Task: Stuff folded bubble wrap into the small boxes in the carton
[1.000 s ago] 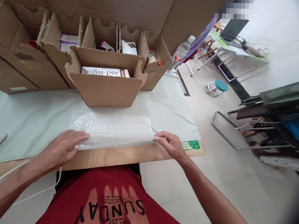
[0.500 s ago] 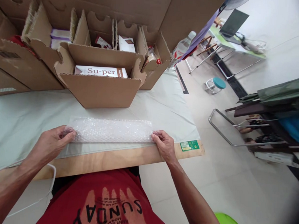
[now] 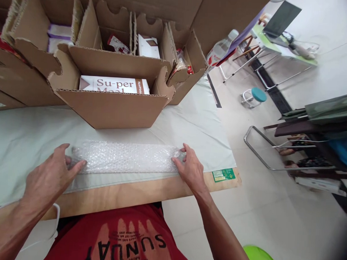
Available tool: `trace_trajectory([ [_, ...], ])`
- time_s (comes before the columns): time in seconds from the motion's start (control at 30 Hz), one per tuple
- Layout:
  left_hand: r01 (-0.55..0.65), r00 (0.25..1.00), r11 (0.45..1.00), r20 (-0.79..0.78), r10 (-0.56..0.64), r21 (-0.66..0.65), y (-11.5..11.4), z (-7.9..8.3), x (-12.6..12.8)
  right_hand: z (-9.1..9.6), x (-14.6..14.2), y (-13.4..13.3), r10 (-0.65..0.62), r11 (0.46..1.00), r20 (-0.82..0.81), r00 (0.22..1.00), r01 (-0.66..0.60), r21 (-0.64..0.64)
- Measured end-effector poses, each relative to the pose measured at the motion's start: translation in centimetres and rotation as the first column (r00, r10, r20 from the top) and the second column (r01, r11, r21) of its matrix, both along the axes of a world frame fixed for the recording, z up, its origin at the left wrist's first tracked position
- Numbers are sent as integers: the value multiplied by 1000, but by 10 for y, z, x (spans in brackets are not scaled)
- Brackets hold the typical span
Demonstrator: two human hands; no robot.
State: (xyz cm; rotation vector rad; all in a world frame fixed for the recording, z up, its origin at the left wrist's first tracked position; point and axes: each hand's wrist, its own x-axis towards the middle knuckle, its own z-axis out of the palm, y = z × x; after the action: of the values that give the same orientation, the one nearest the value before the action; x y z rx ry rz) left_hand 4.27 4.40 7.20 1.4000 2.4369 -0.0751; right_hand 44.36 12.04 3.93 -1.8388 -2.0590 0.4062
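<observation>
A long folded strip of clear bubble wrap [image 3: 129,157] lies flat along the front of the cloth-covered table. At its left end is my left hand [image 3: 48,175], thumb and forefinger apart, the thumb tip just over the plastic. My right hand [image 3: 191,166] is at the opposite end with thumb and fingers spread, the thumb touching the wrap. Behind the strip stands an open cardboard bin [image 3: 117,109]. Inside it lies a white and brown box [image 3: 114,85] printed "Su-per".
Several cardboard bins with packages line the back, including one with a white carton [image 3: 148,46]. A clear bottle [image 3: 223,46] stands at the back right. A green label [image 3: 223,175] marks the wooden edge. Off the table, a teal stool [image 3: 258,94] stands on the floor.
Both hands have loosened their pinch on the ends of the bubble wrap, and the fingers have spread. The wrap now lies on the cloth. The view has shifted slightly.
</observation>
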Motion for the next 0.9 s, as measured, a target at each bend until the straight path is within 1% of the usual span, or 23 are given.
trace_trajectory([
  [0.03, -6, 1000, 1000, 9, 7, -30, 2, 0, -2, 3, 0, 4, 20, 1000, 12, 1000, -19, -19],
  [0.1, -9, 999, 998, 38, 11, -61, 6, -1, -5, 8, 0, 15, 42, 994, 23, 999, -40, -103],
  [0.23, -7, 995, 996, 94, 16, -91, 10, -1, -7, 22, -4, 34, 69, 943, -6, 998, -67, -327],
  [0.3, 11, 995, 992, 96, 1, -122, 8, 1, -6, 30, -5, 34, 88, 924, -76, 993, -110, -365],
  [0.33, 28, 997, 993, 76, -19, -112, 6, 2, -6, 34, -5, 31, 102, 919, -124, 987, -141, -368],
  [0.4, 80, 996, 997, -31, -80, -19, 1, 3, -6, 41, -5, 17, 137, 905, -225, 965, -215, -368],
  [0.47, 135, 974, 986, -195, -113, 102, -4, 5, -7, 46, -8, -4, 157, 871, -329, 931, -288, -399],
  [0.5, 154, 958, 976, -266, -109, 152, -5, 6, -8, 47, -11, -16, 151, 844, -387, 910, -322, -428],
  [0.57, 155, 938, 961, -339, -70, 231, -3, 8, -10, 44, -25, -40, 103, 778, -513, 852, -390, -492],
  [0.67, 129, 945, 921, -326, -2, 368, 14, 11, -13, 33, -56, -72, -18, 700, -660, 751, -462, -545],
  [0.73, 97, 961, 882, -273, 37, 461, 30, 12, -13, 24, -78, -86, -115, 653, -699, 705, -477, -588],
  [0.83, 5, 979, 840, -175, 107, 542, 48, 12, -10, 16, -103, -97, -237, 589, -717, 655, -490, -642],
  [0.9, -34, 986, 830, -119, 120, 556, 46, 10, -7, 15, -111, -99, -260, 572, -732, 629, -510, -642],
])
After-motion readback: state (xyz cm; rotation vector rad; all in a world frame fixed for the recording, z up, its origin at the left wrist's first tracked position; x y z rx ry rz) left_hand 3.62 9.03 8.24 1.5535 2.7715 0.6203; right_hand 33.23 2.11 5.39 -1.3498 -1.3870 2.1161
